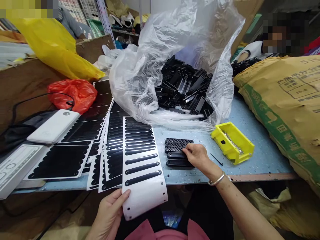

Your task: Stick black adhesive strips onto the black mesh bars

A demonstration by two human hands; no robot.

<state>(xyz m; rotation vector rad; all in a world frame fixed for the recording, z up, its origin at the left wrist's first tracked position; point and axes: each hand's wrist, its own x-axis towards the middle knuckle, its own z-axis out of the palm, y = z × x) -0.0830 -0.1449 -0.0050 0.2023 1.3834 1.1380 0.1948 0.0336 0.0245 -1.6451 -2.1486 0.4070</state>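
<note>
My left hand pinches the lower left corner of a white sheet that overhangs the table's front edge. Long black stickers with rounded ends run across this sheet, and its near part is bare. Several black plastic bars lie in a row right of the sheet; the two farther ones show a mesh pattern, the nearer two a smooth recessed face. At the right ends of the middle bars, my right hand has thumb and forefinger closed on a bar, partly covering it.
A clear plastic bag holds many black bars. Small metal parts lie in a yellow bin, near a thin black stick. More sticker sheets, a white power bank and a red bag are left; a sack stands right. Two people are beyond.
</note>
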